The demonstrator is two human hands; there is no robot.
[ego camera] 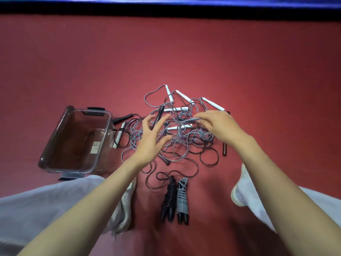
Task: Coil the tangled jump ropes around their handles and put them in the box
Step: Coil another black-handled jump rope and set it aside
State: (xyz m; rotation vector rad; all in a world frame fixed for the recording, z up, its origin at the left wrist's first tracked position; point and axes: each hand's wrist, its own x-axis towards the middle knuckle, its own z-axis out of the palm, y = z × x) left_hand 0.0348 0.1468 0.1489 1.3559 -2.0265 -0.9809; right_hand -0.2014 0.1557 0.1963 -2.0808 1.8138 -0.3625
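Two coiled ropes (174, 198) are not yet boxed; the tangle (184, 143) is left, a grey cord (186, 120) pinched by the right hand (219, 126), the left hand (151, 141) spread wide.

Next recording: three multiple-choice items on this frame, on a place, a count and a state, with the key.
1. Where is the clear plastic box relative to the tangled pile of grey and black jump ropes?
A. to its left
B. to its right
C. beyond it

2. How many coiled rope bundles lie nearest the person?
A. one
B. two
C. four

3. What is the right hand doing?
A. lying flat on the mat
B. pinching a grey cord
C. gripping a white handle

Key: 1 A, the box stands left of the pile; 2 B, one black, one grey; 3 B, it nips the cord above the pile.
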